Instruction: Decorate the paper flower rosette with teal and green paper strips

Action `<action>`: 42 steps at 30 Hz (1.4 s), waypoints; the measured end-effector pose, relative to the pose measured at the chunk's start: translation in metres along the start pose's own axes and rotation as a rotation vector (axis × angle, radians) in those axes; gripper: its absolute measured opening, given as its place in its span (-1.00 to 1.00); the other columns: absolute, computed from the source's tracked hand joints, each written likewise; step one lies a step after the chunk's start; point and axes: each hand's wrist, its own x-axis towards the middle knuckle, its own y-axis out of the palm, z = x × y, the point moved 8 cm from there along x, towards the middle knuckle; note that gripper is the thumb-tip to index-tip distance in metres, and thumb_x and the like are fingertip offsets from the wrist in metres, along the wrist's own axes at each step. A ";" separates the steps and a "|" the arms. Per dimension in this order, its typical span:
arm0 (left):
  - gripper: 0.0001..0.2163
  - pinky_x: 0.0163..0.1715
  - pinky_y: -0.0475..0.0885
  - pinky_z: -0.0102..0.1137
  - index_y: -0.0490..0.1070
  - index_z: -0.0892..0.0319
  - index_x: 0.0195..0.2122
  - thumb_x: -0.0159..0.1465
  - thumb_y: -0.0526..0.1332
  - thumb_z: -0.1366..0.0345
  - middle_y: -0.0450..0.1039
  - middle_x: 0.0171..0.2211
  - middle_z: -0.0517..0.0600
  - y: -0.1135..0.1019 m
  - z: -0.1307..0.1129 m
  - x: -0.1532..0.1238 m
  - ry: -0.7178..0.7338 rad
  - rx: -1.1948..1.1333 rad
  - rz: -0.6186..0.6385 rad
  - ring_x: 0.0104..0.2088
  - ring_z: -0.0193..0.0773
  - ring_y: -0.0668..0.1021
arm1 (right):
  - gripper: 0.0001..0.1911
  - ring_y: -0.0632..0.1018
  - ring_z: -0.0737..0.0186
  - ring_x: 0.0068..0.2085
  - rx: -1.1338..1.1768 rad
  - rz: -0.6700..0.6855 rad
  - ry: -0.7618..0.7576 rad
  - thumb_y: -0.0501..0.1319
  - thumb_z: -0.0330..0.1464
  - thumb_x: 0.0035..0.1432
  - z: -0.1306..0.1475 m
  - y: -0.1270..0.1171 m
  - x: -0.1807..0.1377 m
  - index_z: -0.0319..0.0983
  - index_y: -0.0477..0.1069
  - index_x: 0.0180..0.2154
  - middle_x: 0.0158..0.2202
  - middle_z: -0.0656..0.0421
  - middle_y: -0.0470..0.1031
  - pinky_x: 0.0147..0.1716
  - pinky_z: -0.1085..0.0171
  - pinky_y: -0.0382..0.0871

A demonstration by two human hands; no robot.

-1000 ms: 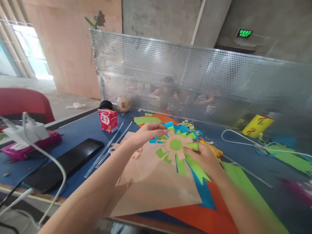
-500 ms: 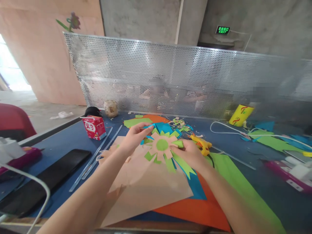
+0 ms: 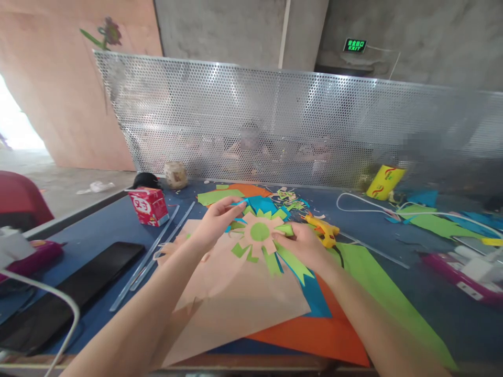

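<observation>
A layered flower [image 3: 260,232] of green, pale pink and blue sheet material is held up between my two hands. Its centre is a round green disc ringed by pink petals, with green and blue pieces fanning out behind. My left hand [image 3: 220,220] pinches a blue piece at the flower's upper left edge. At the right side, my right hand [image 3: 301,242] grips the flower with the thumb on its front, near a green petal; the other fingers are mostly hidden. Under the flower lies a large pale pink sheet [image 3: 239,303].
A yellow glue gun [image 3: 324,230] rests just right of my right hand. Clear glue sticks [image 3: 149,256], a black phone-like slab [image 3: 74,298] and a red box [image 3: 148,206] are on the left. Orange [image 3: 314,343] and green sheets [image 3: 389,293] lie at right. A perforated metal screen [image 3: 236,120] stands behind.
The view has shifted slightly, moving the background a little left. Both hands keep hold of the flower in nearly the same position.
</observation>
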 end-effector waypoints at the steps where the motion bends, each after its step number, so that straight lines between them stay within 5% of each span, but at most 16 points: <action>1: -0.80 -0.55 0.27 -0.55 0.36 0.16 -0.39 0.05 0.20 0.14 0.34 -0.55 -0.13 0.001 0.002 0.001 -0.007 -0.014 0.001 -0.52 -0.45 0.41 | -0.78 0.26 0.37 -0.54 -0.006 -0.001 0.001 0.10 -0.21 -0.05 0.000 0.000 0.000 -0.24 0.24 -0.54 -0.59 0.28 0.22 -0.55 0.38 0.12; 16: -0.53 -0.25 0.39 -0.32 0.23 0.17 -0.04 0.00 0.27 0.27 0.47 -0.32 0.02 0.014 -0.002 -0.005 0.057 -0.057 0.105 -0.28 -0.23 0.51 | -0.79 0.33 0.33 -0.49 0.032 -0.031 0.058 0.11 -0.23 -0.06 -0.002 -0.001 0.000 -0.27 0.30 -0.49 -0.55 0.25 0.31 -0.48 0.35 0.19; 42: -0.56 -0.51 0.35 -0.44 0.28 0.19 -0.11 -0.04 0.28 0.22 0.42 -0.43 -0.01 0.009 0.005 -0.002 0.093 0.099 -0.050 -0.41 -0.28 0.47 | -0.79 0.26 0.38 -0.53 0.075 -0.056 0.034 0.13 -0.24 -0.08 0.005 -0.002 0.000 -0.25 0.23 -0.56 -0.59 0.28 0.23 -0.53 0.38 0.14</action>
